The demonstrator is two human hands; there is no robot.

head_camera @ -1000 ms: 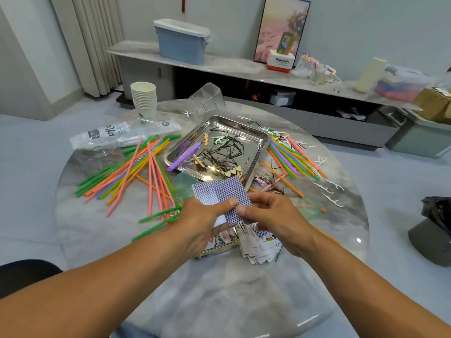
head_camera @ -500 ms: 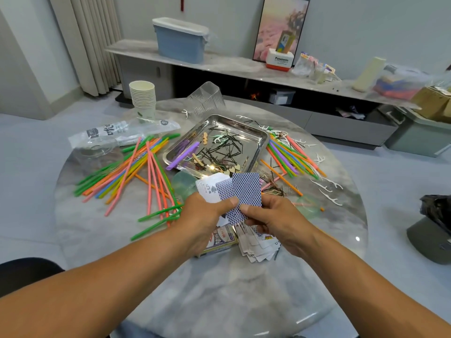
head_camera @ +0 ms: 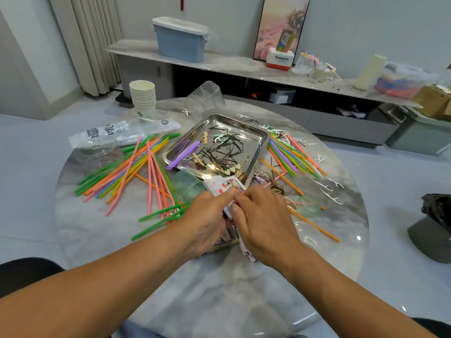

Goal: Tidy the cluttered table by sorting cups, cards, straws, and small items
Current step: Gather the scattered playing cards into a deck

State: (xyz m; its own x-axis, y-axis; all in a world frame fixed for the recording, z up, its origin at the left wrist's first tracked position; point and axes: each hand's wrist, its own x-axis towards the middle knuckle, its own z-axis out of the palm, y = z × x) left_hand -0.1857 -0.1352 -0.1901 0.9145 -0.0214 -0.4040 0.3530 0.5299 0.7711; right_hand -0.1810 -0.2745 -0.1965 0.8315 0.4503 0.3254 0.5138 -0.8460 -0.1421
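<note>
Both hands meet over the near middle of the round marble table point(head_camera: 219, 301). My left hand point(head_camera: 207, 220) and my right hand point(head_camera: 263, 220) together pinch a small stack of playing cards point(head_camera: 224, 185), tilted so the red-printed faces show. Under the hands lie a card box point(head_camera: 228, 239) and a loose heap of cards point(head_camera: 247, 252), mostly hidden. Coloured straws point(head_camera: 136, 172) are scattered on the left, with another bunch of straws point(head_camera: 290, 154) at the right. A steel tray point(head_camera: 258, 140) behind the hands holds hairpins, wooden hearts and a purple straw.
A stack of paper cups point(head_camera: 143, 98) stands at the far left of the table beside a plastic bag point(head_camera: 122, 131). Clear plastic cups point(head_camera: 207, 97) lie behind the tray. White floss picks point(head_camera: 329, 189) dot the right side. A green cup point(head_camera: 188, 184) lies by the tray.
The fanned blue-backed cards have been drawn together and turned, so their faces now show. My right hand has closed in against my left hand.
</note>
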